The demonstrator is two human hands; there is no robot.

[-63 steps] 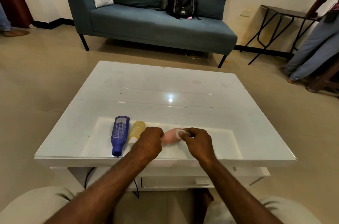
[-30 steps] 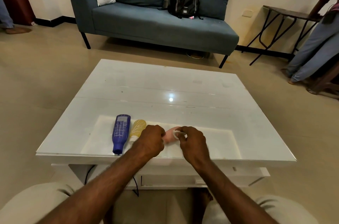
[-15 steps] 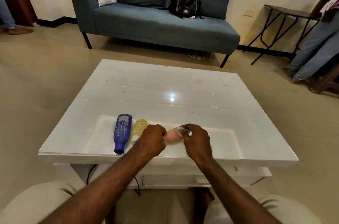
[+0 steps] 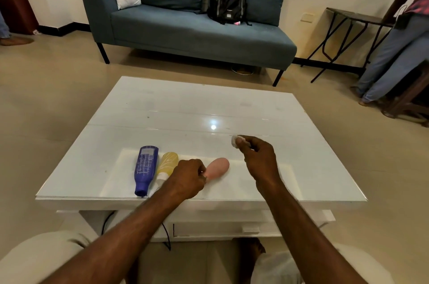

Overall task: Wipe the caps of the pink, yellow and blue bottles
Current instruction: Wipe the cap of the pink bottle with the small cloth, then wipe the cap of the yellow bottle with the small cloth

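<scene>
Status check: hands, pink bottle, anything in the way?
Left hand grips pink bottle at near end. Right hand pinches white wipe, apart from bottle. Nothing blocking; yellow bottle, blue bottle lie alongside.

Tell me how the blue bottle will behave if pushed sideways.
The blue bottle lies on its side and looks rounded, so it would probably roll rather than slide. The glossy table likely offers little grip. Toward the yellow bottle, which lies right beside it, it would likely bump and stop.
</scene>
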